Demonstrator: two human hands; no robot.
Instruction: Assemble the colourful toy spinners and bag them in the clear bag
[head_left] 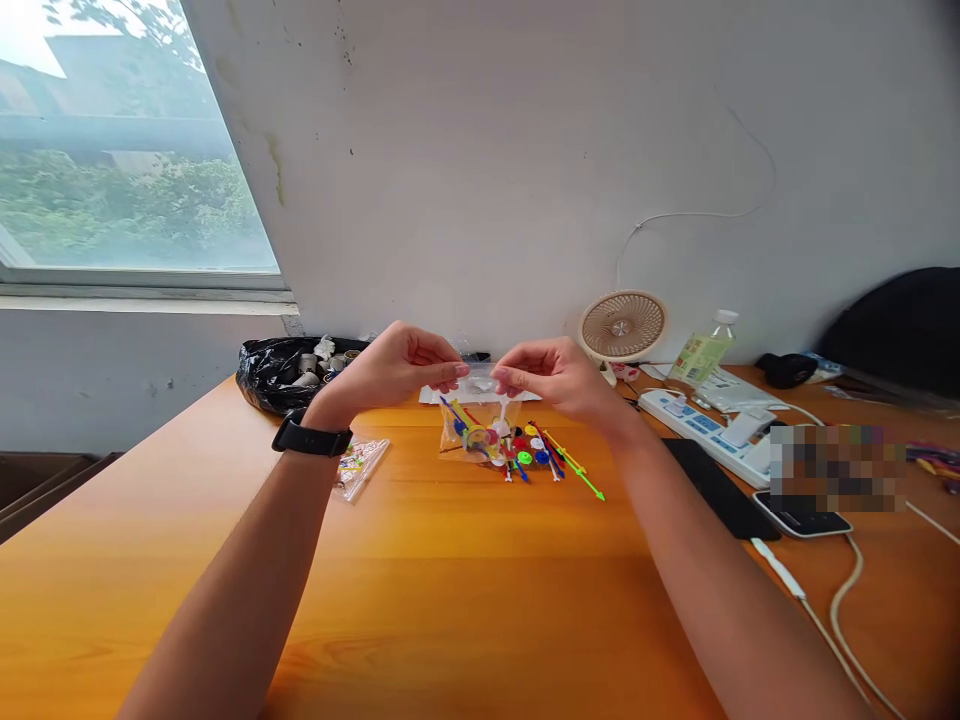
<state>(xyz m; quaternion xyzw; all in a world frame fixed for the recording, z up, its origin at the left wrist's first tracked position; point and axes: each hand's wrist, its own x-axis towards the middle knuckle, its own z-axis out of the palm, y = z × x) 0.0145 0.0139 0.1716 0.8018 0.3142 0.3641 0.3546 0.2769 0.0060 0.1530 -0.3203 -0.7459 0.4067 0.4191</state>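
Note:
A clear plastic bag (459, 442) hangs between my two hands, with colourful small plastic parts inside. My left hand (409, 360) pinches the bag's top edge on the left, fingers closed. At the right end of that edge, my right hand (553, 378) pinches too. Just behind and right of the bag, a loose pile of coloured plastic pieces (525, 457) lies on the table, with a long green arrow-shaped stick (587, 482) pointing out. Another clear zip bag (364, 468) with small colourful parts lies near my left wrist, partly hidden by it.
The wooden table (450, 610) meets the wall. A black plastic bag (262, 375) with crumpled things sits back left. To the right are a round fan (624, 326), a bottle (703, 352), a white power strip (697, 430), a black pad (712, 490), a phone (806, 520) and cables.

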